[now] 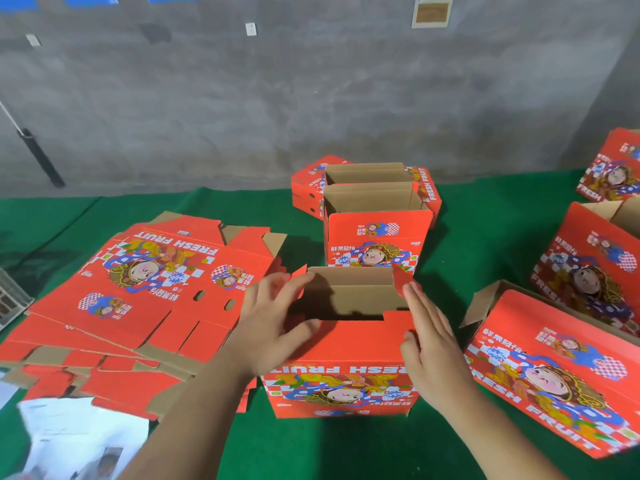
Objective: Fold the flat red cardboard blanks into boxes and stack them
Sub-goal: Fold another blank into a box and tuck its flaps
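Box in hand is stood on the green cloth at centre, open top up, brown inside shown. It is flanked by both hands. Left hand is laid against the left end, fingers loosely spread, fingertips curled over the rim into the opening beside a small red flap. Right hand is pressed flat against the right end, fingers straight and held together, nothing pinched; another red flap is seen standing just above its fingertips.

Flat blanks are piled to the left, touching nothing in hand. Folded boxes are stacked just behind. More boxes are laid on their sides at right.

Judged step: end flaps being tucked in.

Risks noted:
- Flaps may be creased off their score lines if pushed unevenly by the two hands.
- Walls may be bowed outward or the box skewed if only one end is pressed, so a poor nest in the stack would result.
- Box may be slid on the cloth, since it is steadied only from the sides.
- Stack behind is close; it may be knocked when the box is lifted over.
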